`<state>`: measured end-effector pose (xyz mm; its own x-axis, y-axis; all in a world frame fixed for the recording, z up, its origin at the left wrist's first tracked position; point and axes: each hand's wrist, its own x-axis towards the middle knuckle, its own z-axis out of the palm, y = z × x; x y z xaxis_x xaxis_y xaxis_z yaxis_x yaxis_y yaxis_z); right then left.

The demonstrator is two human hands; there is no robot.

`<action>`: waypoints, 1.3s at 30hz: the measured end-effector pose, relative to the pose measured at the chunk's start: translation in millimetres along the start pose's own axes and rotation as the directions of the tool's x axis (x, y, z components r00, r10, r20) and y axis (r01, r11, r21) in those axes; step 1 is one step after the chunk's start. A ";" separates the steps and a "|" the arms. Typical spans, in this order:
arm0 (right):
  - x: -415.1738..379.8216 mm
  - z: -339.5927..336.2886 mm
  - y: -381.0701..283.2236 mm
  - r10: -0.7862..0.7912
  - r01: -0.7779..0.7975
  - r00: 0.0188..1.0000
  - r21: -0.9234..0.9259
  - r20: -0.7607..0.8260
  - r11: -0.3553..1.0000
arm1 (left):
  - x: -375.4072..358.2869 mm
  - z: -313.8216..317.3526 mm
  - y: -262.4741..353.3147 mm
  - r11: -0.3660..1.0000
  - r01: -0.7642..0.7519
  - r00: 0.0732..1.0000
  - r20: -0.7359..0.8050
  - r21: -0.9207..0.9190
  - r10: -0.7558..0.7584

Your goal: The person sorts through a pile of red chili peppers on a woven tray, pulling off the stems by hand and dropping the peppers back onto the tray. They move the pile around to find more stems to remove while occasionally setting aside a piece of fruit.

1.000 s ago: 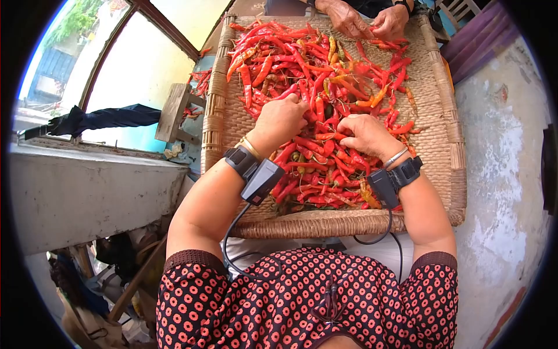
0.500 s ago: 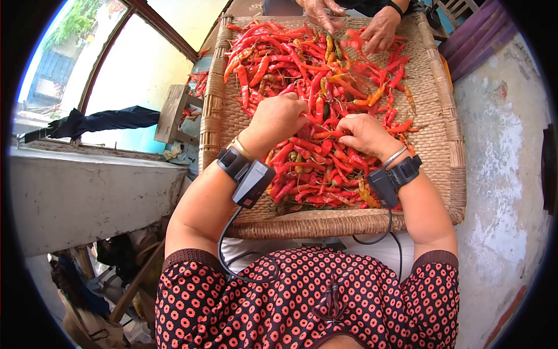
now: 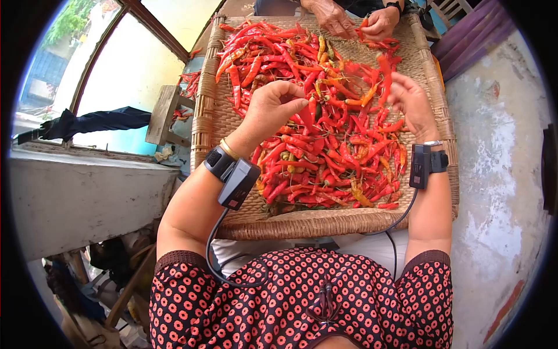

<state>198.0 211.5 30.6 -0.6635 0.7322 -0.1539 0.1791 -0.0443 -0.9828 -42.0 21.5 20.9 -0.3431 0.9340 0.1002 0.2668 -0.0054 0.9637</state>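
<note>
Apparently picking through chilies (image 3: 349, 145) on a woven tray (image 3: 325, 225), twelve o'clock; seemingly pinching one with left hand (image 3: 268, 109); poising right hand (image 3: 415, 107), one o'clock, with grip too blurred to tell; probably needing a light pinch next.

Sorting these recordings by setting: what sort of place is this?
Likely a home or farm workroom: a window on one side, a worn, patchy wall on the other, and a woven tray of red peppers between.
</note>
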 end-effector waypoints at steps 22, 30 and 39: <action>-25.5 89.3 -1.9 -0.038 0.120 0.914 -0.178 0.404 0.977 | -9.9 13.9 11.9 0.880 0.205 0.976 0.154 -0.429 -0.153; -24.3 83.6 -0.9 0.071 0.040 0.848 -0.198 0.525 0.979 | -9.9 15.0 17.6 0.861 0.215 0.976 0.126 -0.461 -0.176; -3.0 28.4 -8.8 0.036 -0.037 0.997 0.018 0.066 0.999 | -11.9 11.0 -5.0 0.752 -0.312 0.944 0.279 0.581 0.176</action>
<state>177.8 190.4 36.8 -0.7034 0.6833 -0.1958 0.1910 -0.0836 -0.9780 -29.4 14.4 12.2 -0.0254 0.9804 0.1952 0.8307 -0.0880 0.5498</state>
